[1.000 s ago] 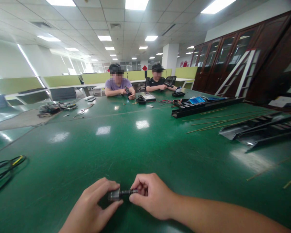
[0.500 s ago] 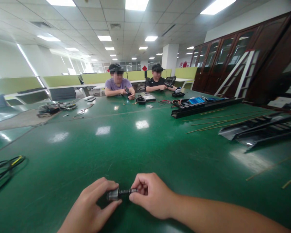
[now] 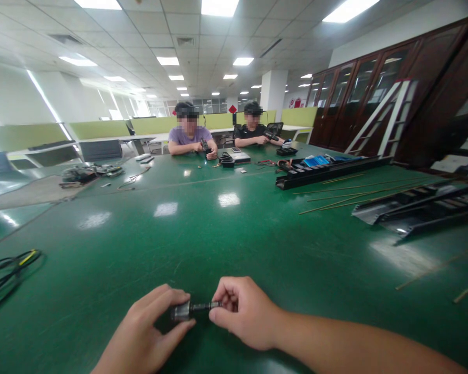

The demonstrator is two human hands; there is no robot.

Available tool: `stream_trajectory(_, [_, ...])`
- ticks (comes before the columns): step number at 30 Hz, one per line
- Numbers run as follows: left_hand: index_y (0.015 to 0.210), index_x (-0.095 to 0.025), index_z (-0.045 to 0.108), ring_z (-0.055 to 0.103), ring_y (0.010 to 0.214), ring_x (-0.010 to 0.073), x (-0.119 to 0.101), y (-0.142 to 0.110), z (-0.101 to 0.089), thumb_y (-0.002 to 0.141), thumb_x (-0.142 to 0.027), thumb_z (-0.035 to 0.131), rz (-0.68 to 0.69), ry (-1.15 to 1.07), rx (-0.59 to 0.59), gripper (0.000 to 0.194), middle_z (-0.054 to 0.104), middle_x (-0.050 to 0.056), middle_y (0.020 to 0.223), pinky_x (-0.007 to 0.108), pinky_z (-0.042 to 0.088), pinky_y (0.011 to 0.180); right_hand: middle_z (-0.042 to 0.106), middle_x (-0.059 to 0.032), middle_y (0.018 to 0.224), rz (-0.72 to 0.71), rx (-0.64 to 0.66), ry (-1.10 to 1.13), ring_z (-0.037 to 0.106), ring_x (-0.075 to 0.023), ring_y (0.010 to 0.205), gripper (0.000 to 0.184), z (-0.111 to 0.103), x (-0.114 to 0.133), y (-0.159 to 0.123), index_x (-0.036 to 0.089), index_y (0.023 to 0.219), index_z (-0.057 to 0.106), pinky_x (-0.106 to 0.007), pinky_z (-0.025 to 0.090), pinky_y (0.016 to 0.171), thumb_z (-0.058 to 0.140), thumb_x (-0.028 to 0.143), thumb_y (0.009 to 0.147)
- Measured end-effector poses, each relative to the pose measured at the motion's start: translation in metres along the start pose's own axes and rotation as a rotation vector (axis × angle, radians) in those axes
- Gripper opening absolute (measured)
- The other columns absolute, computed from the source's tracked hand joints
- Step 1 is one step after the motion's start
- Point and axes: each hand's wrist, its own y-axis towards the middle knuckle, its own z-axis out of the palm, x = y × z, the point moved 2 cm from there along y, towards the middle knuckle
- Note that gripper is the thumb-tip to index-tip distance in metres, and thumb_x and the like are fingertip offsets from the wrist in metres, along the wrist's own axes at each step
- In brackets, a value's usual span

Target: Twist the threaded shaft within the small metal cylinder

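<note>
Low in the head view, a small part with a thick silver-grey cylindrical end and a thin dark shaft [image 3: 200,307] lies level between my hands, just over the green table. My left hand [image 3: 150,324] grips the thick end between thumb and fingers. At the shaft's right end, my right hand [image 3: 244,314] pinches it between thumb and index finger, the other fingers curled in. Those fingertips partly cover the shaft's tip. The exact kind of part is too small to make out.
The glossy green table [image 3: 203,239] spreads ahead. A black cable coil [image 3: 11,272] lies at left. Black metal channels [image 3: 413,208] and thin yellowish rods [image 3: 347,200] lie at right. Across the table sit two people [image 3: 191,137], holding dark tools. A stepladder [image 3: 390,119] stands behind.
My right hand has shifted very slightly to the right, its fingers still on the shaft. My left hand is almost unmoved.
</note>
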Motion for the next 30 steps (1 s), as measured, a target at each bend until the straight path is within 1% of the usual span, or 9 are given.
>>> stream_trajectory(5, [0.105,-0.024,0.063,0.07,0.084,0.0174,-0.0018,0.002,-0.0022,0.087,-0.025,0.07,0.017,-0.009,-0.002,0.02,0.07,0.003,0.094,0.024,0.058,0.073,0.053,0.0048,0.061,0.019,0.009,0.01,0.046,-0.0087,0.054,0.01,-0.0001,0.0012,0.0003,0.016,0.08,0.06,-0.02,0.036,0.051,0.068,0.021,0.076])
stream_trajectory(9, [0.104,-0.024,0.064,0.07,0.084,0.0182,-0.0008,0.0022,-0.0032,0.086,-0.026,0.071,0.012,-0.015,-0.016,0.02,0.07,0.003,0.093,0.025,0.058,0.074,0.054,0.0041,0.062,0.025,0.001,0.0,0.05,-0.0089,0.054,0.011,-0.0003,0.002,0.0002,0.016,0.08,0.06,-0.019,0.035,0.05,0.068,0.022,0.077])
stream_trajectory(13, [0.104,-0.024,0.063,0.07,0.085,0.0184,0.0009,0.0015,-0.003,0.086,-0.026,0.071,-0.002,-0.013,0.0,0.02,0.07,0.003,0.094,0.025,0.058,0.075,0.055,0.0038,0.062,0.019,0.002,-0.009,0.051,-0.0091,0.054,0.011,-0.0003,0.0016,0.0,0.016,0.081,0.06,-0.019,0.034,0.049,0.068,0.023,0.078])
stream_trajectory(17, [0.104,-0.023,0.063,0.069,0.082,0.0177,0.001,0.0014,-0.0039,0.088,-0.026,0.069,0.005,-0.01,0.016,0.017,0.069,0.003,0.092,0.024,0.057,0.073,0.056,0.0035,0.063,0.022,-0.001,-0.018,0.051,-0.0091,0.055,0.011,-0.0003,0.0014,-0.0001,0.016,0.08,0.06,-0.019,0.034,0.049,0.069,0.022,0.078])
stream_trajectory(30, [0.101,-0.023,0.063,0.069,0.082,0.0181,0.001,0.0018,-0.0068,0.087,-0.028,0.07,-0.003,0.033,0.003,0.017,0.07,0.003,0.09,0.024,0.057,0.073,0.054,0.0043,0.061,0.021,-0.002,0.001,0.047,-0.0089,0.053,0.01,0.0009,0.0026,-0.0003,0.016,0.079,0.06,-0.02,0.035,0.05,0.068,0.021,0.075])
